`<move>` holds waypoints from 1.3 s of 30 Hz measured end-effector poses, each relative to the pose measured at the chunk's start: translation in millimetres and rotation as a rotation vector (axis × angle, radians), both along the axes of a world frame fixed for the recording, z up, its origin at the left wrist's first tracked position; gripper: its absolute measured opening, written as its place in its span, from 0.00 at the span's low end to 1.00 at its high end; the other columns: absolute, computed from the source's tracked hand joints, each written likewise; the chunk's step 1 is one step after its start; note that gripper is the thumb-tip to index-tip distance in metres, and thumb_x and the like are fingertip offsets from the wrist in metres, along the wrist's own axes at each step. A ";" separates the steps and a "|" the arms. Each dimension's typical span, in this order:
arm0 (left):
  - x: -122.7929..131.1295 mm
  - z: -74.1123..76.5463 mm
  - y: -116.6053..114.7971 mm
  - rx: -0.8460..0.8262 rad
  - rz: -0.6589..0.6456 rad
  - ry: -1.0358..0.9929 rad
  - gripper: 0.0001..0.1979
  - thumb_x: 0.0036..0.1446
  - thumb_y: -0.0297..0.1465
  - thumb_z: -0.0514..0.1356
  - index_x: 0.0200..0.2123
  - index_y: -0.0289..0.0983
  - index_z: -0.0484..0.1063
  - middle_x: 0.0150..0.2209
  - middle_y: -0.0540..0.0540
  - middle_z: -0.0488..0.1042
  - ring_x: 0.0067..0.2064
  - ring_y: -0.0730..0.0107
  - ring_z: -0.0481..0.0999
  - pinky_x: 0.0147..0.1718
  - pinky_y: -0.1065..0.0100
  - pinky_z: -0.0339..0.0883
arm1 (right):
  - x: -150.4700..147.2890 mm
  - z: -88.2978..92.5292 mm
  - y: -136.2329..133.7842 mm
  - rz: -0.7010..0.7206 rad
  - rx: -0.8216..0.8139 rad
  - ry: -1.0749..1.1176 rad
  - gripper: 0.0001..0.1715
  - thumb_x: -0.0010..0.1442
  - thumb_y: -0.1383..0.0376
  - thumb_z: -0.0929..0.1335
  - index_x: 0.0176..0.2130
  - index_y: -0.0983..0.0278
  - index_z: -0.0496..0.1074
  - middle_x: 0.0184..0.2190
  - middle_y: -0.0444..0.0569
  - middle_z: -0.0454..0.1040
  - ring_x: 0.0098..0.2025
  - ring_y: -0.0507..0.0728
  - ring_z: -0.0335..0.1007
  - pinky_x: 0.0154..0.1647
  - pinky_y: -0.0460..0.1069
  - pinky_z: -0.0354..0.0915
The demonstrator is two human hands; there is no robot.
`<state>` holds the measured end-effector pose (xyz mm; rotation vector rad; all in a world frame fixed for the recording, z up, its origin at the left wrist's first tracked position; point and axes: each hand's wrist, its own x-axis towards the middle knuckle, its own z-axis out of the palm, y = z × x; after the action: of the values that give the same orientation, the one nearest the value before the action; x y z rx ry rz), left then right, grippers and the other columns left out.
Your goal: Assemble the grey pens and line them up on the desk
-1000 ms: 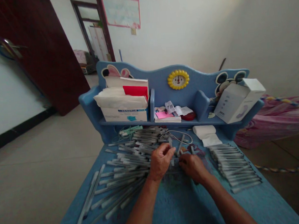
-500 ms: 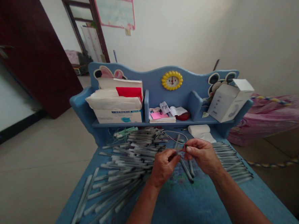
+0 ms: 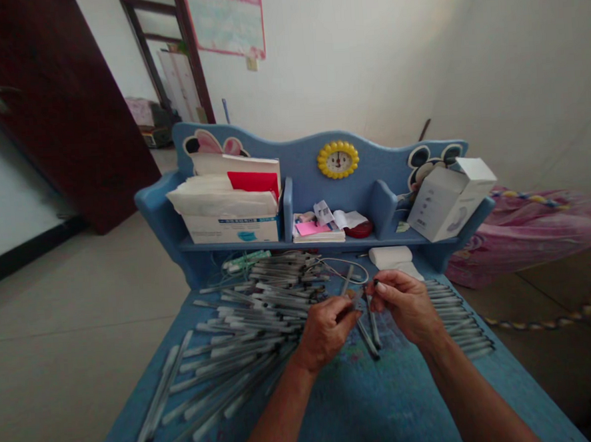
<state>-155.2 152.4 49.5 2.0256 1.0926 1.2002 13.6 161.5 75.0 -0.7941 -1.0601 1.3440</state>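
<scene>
My left hand (image 3: pixel 325 327) is closed, thumb and fingers pinching a translucent pen barrel (image 3: pixel 356 298). Across a small gap, my right hand (image 3: pixel 405 305) pinches a tiny black piece (image 3: pixel 376 283), too small to name surely. Between and below the hands lie a couple of pens (image 3: pixel 367 340) with dark ends. Left of my left hand spreads a heap of clear grey pens (image 3: pixel 261 316), their dark ends mostly towards the hand. To the right of my right hand, more pens (image 3: pixel 459 318) lie side by side in a row.
The blue desk (image 3: pixel 367 410) has a raised shelf with a mask box (image 3: pixel 230 228), papers (image 3: pixel 321 229), a yellow clock (image 3: pixel 338 160) and a white box (image 3: pixel 449 198). A paper roll (image 3: pixel 390 255) and a white cable (image 3: pixel 345 261) lie behind the hands.
My hands have moved slightly apart, the right one drawing back to the right with the black piece. My left hand keeps its pinch on the pen barrel.
</scene>
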 end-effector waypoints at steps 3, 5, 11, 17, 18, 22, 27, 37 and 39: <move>1.2 0.7 -1.0 0.000 -0.012 0.015 0.05 0.52 0.30 0.58 0.26 0.38 0.72 0.24 0.50 0.71 0.27 0.71 0.69 0.29 0.72 0.60 | -1.9 -0.4 -0.9 -0.057 -0.007 -0.002 0.10 0.44 0.66 0.74 0.30 0.64 0.74 0.25 0.44 0.75 0.22 0.49 0.65 0.23 0.45 0.62; 1.9 0.5 -1.4 -0.005 -0.029 0.019 0.05 0.53 0.30 0.58 0.27 0.38 0.73 0.24 0.49 0.71 0.27 0.71 0.69 0.29 0.72 0.60 | -5.2 -1.2 -2.0 -0.055 -0.028 -0.007 0.10 0.43 0.66 0.74 0.30 0.64 0.74 0.24 0.44 0.74 0.22 0.49 0.63 0.22 0.44 0.60; 2.0 -1.5 -1.2 -0.013 -0.076 0.009 0.07 0.55 0.31 0.56 0.30 0.38 0.74 0.26 0.48 0.72 0.29 0.69 0.71 0.31 0.71 0.61 | -14.7 -7.8 -5.3 -0.032 -0.105 0.005 0.11 0.43 0.64 0.74 0.29 0.65 0.74 0.23 0.44 0.73 0.18 0.47 0.59 0.16 0.41 0.52; 2.6 -3.0 -1.7 -0.014 -0.064 0.003 0.08 0.56 0.31 0.55 0.29 0.38 0.73 0.25 0.49 0.71 0.28 0.71 0.70 0.30 0.72 0.61 | -19.9 -14.9 -7.8 -0.020 -0.134 0.070 0.10 0.44 0.64 0.74 0.30 0.64 0.73 0.23 0.43 0.74 0.18 0.46 0.59 0.15 0.41 0.50; 3.0 -3.2 -1.8 -0.019 -0.066 -0.006 0.08 0.56 0.31 0.55 0.29 0.38 0.74 0.25 0.49 0.71 0.28 0.71 0.70 0.30 0.72 0.61 | -20.8 -15.7 -8.3 -0.030 -0.123 0.081 0.11 0.43 0.64 0.74 0.30 0.64 0.73 0.24 0.44 0.74 0.18 0.46 0.59 0.14 0.41 0.50; 4.1 -3.7 -2.1 -0.052 -0.082 -0.027 0.08 0.56 0.31 0.55 0.30 0.38 0.74 0.25 0.49 0.72 0.28 0.70 0.70 0.30 0.72 0.61 | -23.2 -16.8 -10.0 -0.056 -0.101 0.119 0.11 0.43 0.63 0.74 0.30 0.63 0.72 0.27 0.46 0.76 0.18 0.47 0.60 0.14 0.41 0.51; 4.5 -3.6 -2.8 -0.062 -0.089 -0.037 0.08 0.55 0.32 0.56 0.30 0.38 0.75 0.26 0.48 0.73 0.28 0.70 0.71 0.30 0.73 0.61 | -20.6 -17.5 -10.6 -0.039 -0.104 0.090 0.11 0.44 0.64 0.73 0.30 0.63 0.71 0.27 0.45 0.75 0.18 0.47 0.61 0.14 0.41 0.52; 3.9 -6.1 -1.6 0.048 -0.101 0.181 0.06 0.53 0.27 0.56 0.26 0.38 0.72 0.25 0.48 0.71 0.29 0.70 0.71 0.29 0.72 0.59 | 16.8 -3.1 -5.5 0.055 0.045 -0.480 0.07 0.49 0.64 0.70 0.30 0.65 0.72 0.18 0.41 0.70 0.21 0.49 0.64 0.21 0.43 0.59; 3.9 -6.4 -1.6 0.042 -0.121 0.192 0.06 0.54 0.27 0.56 0.28 0.38 0.72 0.26 0.48 0.72 0.29 0.70 0.72 0.30 0.72 0.60 | 24.2 8.2 -3.5 0.109 0.095 -0.634 0.05 0.49 0.66 0.69 0.30 0.65 0.73 0.21 0.42 0.71 0.23 0.50 0.65 0.24 0.44 0.60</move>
<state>-151.2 150.8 43.1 2.2422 1.0234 0.9924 37.8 158.0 83.2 -1.1404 -1.6668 1.1406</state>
